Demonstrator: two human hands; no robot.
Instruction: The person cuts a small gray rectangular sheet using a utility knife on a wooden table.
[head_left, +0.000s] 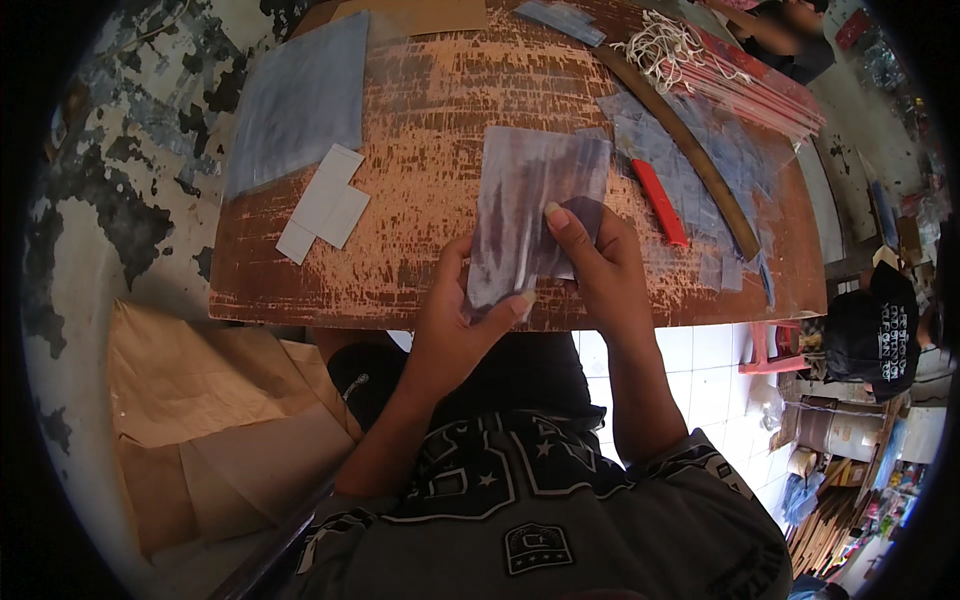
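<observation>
At the near edge of the worn wooden table, both hands hold a clear plastic sleeve that stands tilted above the tabletop, its lower end toward the person. The left hand pinches the sleeve's lower corner, thumb pressed on the front face and fingers behind. The right hand grips the sleeve's right edge, thumb lying flat on the front and the other fingers curled behind it; something dark shows through the plastic under that thumb, though what it is cannot be told.

Left of the sleeve, three white paper cards lie overlapping on the table, and beyond them, toward the table's far left corner, rests a larger sheet of greyish plastic. Just right of the sleeve lies a red utility knife, and beside that a long curved wooden strip crosses a loose spread of more clear sleeves. Farther right and toward the far edge sit a tangle of white string and a bundle of thin red-edged bags. Below and left of the table, brown paper sheets are heaped on the floor.
</observation>
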